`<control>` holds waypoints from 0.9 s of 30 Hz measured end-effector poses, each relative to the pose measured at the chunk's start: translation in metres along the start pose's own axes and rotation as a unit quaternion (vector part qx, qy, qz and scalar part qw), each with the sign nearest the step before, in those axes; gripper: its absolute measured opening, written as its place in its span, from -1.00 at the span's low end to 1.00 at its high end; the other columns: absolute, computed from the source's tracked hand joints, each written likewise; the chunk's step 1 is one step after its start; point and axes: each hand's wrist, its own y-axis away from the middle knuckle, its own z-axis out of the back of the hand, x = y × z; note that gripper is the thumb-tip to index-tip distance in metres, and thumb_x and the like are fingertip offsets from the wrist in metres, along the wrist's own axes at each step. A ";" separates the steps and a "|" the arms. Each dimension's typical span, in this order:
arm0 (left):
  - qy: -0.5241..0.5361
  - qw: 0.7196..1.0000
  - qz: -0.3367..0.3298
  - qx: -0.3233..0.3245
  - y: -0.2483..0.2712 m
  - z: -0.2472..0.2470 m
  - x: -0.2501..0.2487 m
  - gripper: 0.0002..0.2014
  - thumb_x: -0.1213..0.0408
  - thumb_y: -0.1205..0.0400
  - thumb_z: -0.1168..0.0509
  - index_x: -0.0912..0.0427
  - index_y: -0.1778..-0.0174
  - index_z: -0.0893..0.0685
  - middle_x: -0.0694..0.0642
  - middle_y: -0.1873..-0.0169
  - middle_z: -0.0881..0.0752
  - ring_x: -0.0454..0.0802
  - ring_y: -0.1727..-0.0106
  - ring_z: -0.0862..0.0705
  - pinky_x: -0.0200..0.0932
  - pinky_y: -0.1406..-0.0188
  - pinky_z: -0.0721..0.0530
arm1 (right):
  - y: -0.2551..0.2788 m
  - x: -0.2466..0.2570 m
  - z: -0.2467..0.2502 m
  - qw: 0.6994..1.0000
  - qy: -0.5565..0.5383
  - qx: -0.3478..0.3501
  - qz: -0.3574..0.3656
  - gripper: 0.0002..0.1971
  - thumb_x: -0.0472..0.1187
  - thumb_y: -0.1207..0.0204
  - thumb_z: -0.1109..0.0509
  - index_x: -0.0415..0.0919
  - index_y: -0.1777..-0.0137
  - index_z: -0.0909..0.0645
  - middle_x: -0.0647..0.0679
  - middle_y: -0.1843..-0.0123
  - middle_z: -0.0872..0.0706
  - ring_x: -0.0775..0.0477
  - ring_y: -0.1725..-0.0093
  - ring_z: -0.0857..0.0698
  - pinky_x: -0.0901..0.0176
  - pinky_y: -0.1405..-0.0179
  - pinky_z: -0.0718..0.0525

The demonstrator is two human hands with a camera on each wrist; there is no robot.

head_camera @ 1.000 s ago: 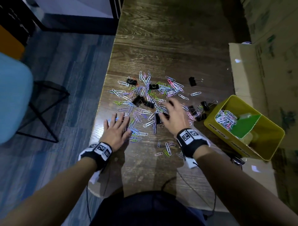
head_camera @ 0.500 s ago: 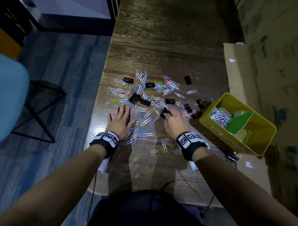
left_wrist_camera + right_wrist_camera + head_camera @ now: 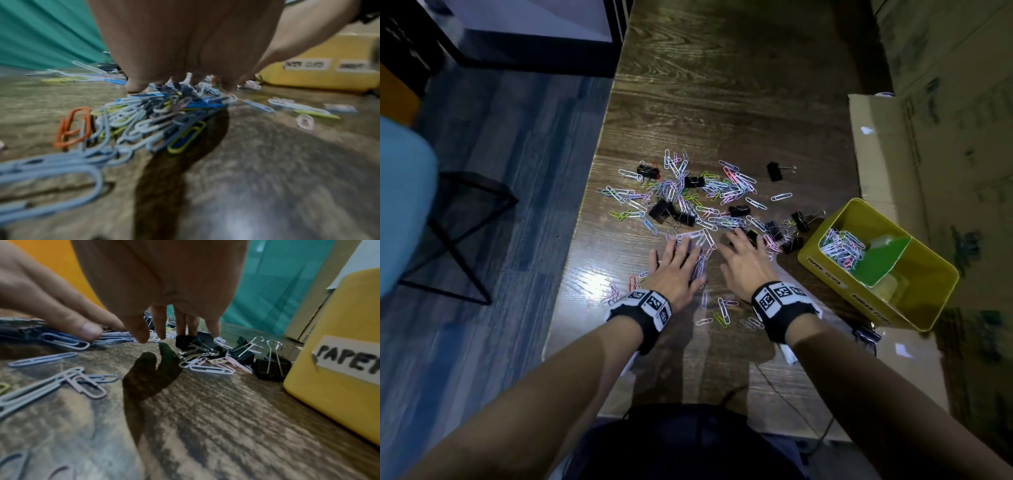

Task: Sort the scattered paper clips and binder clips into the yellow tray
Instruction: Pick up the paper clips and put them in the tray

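Coloured paper clips (image 3: 688, 198) and black binder clips (image 3: 774, 170) lie scattered on the dark wooden table (image 3: 722, 85). My left hand (image 3: 678, 253) lies flat with straight fingers, pressing on a raked-up heap of paper clips (image 3: 156, 116). Just right of it, my right hand (image 3: 739, 246) reaches forward with straight fingers, and its fingertips (image 3: 183, 331) touch a black binder clip (image 3: 185, 340). To the right stands the yellow tray (image 3: 866, 301). Its left compartment holds paper clips (image 3: 840, 246), behind a green divider (image 3: 883, 260).
Flattened cardboard (image 3: 893, 154) lies under and behind the tray on the right. A black binder clip (image 3: 866, 335) sits by the tray's near corner. The table's left edge drops to the floor, where a light-blue chair (image 3: 400, 205) stands. A thin cable (image 3: 774, 377) crosses the near table edge.
My left hand has slid right and forward, dragging paper clips into a heap beside my right hand. The right hand has stayed among the binder clips near the tray.
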 end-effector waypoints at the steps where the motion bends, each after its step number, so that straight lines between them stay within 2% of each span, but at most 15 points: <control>1: -0.017 1.000 -0.018 0.006 0.005 -0.003 -0.002 -0.36 -0.15 -0.68 0.13 -0.04 -0.61 0.20 0.00 -0.62 0.28 0.07 -0.62 0.34 0.31 -0.54 0.24 | 0.000 -0.001 0.002 1.000 -0.002 0.000 -0.012 -0.45 -0.15 -0.64 -0.16 -0.12 -0.62 -0.19 -0.14 -0.69 -0.08 -0.16 -0.68 0.06 -0.34 -0.57 0.16; 3: -0.047 0.997 -0.059 0.013 0.019 -0.013 -0.006 -0.37 -0.16 -0.67 0.12 -0.05 -0.62 0.15 -0.03 -0.64 0.21 0.03 -0.63 0.28 0.32 -0.53 0.23 | -0.001 -0.001 0.004 1.000 -0.003 -0.008 -0.026 -0.43 -0.16 -0.62 -0.18 -0.16 -0.62 -0.17 -0.18 -0.68 -0.10 -0.20 -0.68 0.06 -0.37 -0.58 0.17; 5: -0.036 0.995 -0.090 0.010 0.031 -0.019 -0.002 -0.38 -0.18 -0.65 0.14 -0.08 -0.62 0.10 -0.04 -0.64 0.18 -0.01 -0.64 0.23 0.32 -0.57 0.18 | -0.001 0.003 0.002 1.000 0.012 -0.016 -0.007 -0.41 -0.15 -0.63 -0.18 -0.19 -0.63 -0.12 -0.20 -0.69 -0.05 -0.21 -0.68 0.09 -0.35 -0.56 0.21; 7: 0.000 0.995 -0.091 -0.039 0.034 -0.014 0.012 -0.36 -0.20 -0.61 0.19 -0.07 -0.62 0.01 -0.02 -0.64 0.09 0.02 -0.65 0.12 0.35 -0.56 0.01 | -0.001 0.011 -0.006 0.999 0.016 -0.007 0.036 -0.42 -0.09 -0.68 -0.10 -0.19 -0.65 -0.03 -0.21 -0.70 0.06 -0.21 -0.67 0.16 -0.30 -0.56 0.26; 9: 0.025 0.992 -0.044 -0.118 0.029 -0.003 0.034 -0.37 -0.18 -0.62 0.14 -0.04 -0.61 -0.10 0.06 -0.63 -0.06 0.09 -0.64 -0.02 0.37 -0.51 -0.11 | 0.003 0.020 -0.017 0.997 0.015 0.034 0.071 -0.41 0.00 -0.71 -0.01 -0.18 -0.66 0.06 -0.22 -0.69 0.17 -0.24 -0.66 0.22 -0.27 -0.58 0.27; 10: 0.033 0.990 0.000 -0.141 0.026 0.002 0.046 -0.40 -0.16 -0.64 0.08 -0.03 -0.61 -0.12 0.08 -0.63 -0.08 0.12 -0.64 -0.02 0.38 -0.50 -0.10 | 0.007 0.024 -0.023 0.995 0.016 0.062 0.080 -0.39 0.05 -0.71 0.03 -0.17 -0.66 0.10 -0.21 -0.69 0.22 -0.26 -0.66 0.25 -0.26 -0.58 0.27; 13: 0.068 0.978 0.145 -0.131 0.032 0.002 0.073 -0.41 -0.08 -0.67 -0.02 -0.03 -0.61 -0.06 0.10 -0.64 0.00 0.14 -0.65 0.06 0.39 -0.51 0.01 | 0.028 0.036 -0.040 0.989 -0.009 0.123 0.086 -0.36 0.13 -0.70 0.09 -0.12 -0.66 0.22 -0.16 -0.67 0.34 -0.24 -0.64 0.35 -0.26 -0.59 0.27; 15: 0.056 0.976 0.181 -0.108 0.046 -0.012 0.070 -0.40 -0.11 -0.67 0.03 0.00 -0.62 -0.03 0.14 -0.65 0.04 0.17 -0.64 0.10 0.40 -0.52 0.02 | 0.044 0.042 -0.047 0.988 -0.020 0.126 0.085 -0.35 0.14 -0.70 0.10 -0.09 -0.66 0.24 -0.15 -0.65 0.39 -0.20 -0.63 0.37 -0.25 -0.60 0.27; 18: 0.033 0.982 0.167 -0.078 0.062 -0.035 0.042 -0.35 -0.19 -0.62 0.31 0.00 -0.62 0.08 0.18 -0.64 0.13 0.18 -0.64 0.20 0.33 -0.53 0.14 | 0.047 0.039 -0.047 0.993 -0.050 0.087 0.057 -0.33 0.12 -0.69 0.03 -0.10 -0.66 0.23 -0.15 -0.66 0.38 -0.14 -0.65 0.34 -0.21 -0.63 0.21; 20: 0.035 0.989 0.130 -0.059 0.064 -0.042 0.018 -0.30 -0.16 -0.54 0.48 0.01 -0.62 0.18 0.13 -0.63 0.20 0.11 -0.63 0.27 0.25 -0.53 0.25 | 0.033 0.033 -0.041 0.996 -0.072 0.052 0.027 -0.31 0.10 -0.69 0.00 -0.14 -0.66 0.23 -0.17 -0.68 0.33 -0.14 -0.66 0.31 -0.19 -0.64 0.17; 23: 0.046 0.996 0.061 -0.048 0.059 -0.044 -0.015 -0.36 -0.11 -0.58 0.47 -0.02 -0.61 0.25 -0.01 -0.60 0.31 0.00 -0.62 0.32 0.22 -0.57 0.27 | 0.008 0.028 -0.030 0.994 -0.091 0.060 0.007 -0.33 0.04 -0.70 0.01 -0.21 -0.65 0.24 -0.16 -0.69 0.28 -0.12 -0.66 0.28 -0.18 -0.64 0.13; 27: 0.071 0.990 0.087 -0.089 0.030 -0.016 -0.002 -0.45 -0.04 -0.71 0.29 0.03 -0.62 0.19 0.00 -0.61 0.26 -0.02 -0.62 0.28 0.14 -0.54 0.29 | 0.013 0.029 -0.030 0.992 -0.074 0.102 0.022 -0.34 0.06 -0.71 0.03 -0.22 -0.66 0.21 -0.11 -0.69 0.28 -0.09 -0.67 0.24 -0.16 -0.63 0.16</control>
